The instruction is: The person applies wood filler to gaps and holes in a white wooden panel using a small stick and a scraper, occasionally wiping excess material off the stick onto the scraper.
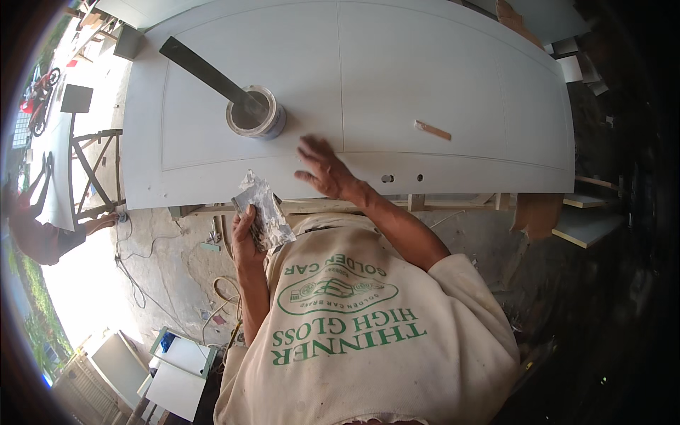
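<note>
My left hand (247, 234) grips a flat plate (265, 218) smeared with pale, putty-like paste, the thumb lying on its face. My right hand (330, 169) is over the near part of a pale grey door panel (393, 79), its fingers apart and somewhat blurred, with nothing in them. Whether it touches the panel I cannot tell. Up and left of it stands an open can (276, 119), with a long dark flat stick (204, 71) leaning out of its mouth. A short flat brown stick (434, 130) with a whitish end lies farther right on the panel.
Two holes (388, 179) pierce the panel near its front edge, and wooden supports (417, 202) show beneath. Cables (130, 276) and a hose (220, 289) lie on the concrete floor. At far left, another person (42, 234) is beside a pale panel (61, 175). Brown cardboard (536, 212) hangs at right.
</note>
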Action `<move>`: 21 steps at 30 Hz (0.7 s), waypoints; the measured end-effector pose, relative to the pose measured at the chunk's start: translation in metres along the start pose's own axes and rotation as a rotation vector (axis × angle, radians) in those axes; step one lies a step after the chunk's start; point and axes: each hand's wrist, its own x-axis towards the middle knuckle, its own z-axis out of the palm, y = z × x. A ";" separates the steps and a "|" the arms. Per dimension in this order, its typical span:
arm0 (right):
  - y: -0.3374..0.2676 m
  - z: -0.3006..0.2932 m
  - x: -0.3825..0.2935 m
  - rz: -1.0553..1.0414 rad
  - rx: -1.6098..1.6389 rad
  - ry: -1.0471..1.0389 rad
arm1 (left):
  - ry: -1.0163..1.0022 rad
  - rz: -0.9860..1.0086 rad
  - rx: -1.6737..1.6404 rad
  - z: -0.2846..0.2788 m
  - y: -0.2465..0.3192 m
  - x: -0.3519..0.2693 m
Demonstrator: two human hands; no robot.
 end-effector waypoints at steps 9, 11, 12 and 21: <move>-0.039 -0.026 -0.101 0.353 -0.031 0.400 | -0.032 -0.044 0.095 -0.019 0.023 0.022; -0.029 -0.027 -0.121 0.497 -0.066 0.440 | -0.076 -0.096 0.110 -0.025 0.027 0.030; -0.029 -0.028 -0.123 0.568 -0.082 0.463 | -0.093 -0.118 0.112 -0.026 0.030 0.033; -0.033 -0.008 -0.112 0.403 -0.294 0.542 | -0.217 -0.293 0.131 -0.013 0.036 0.057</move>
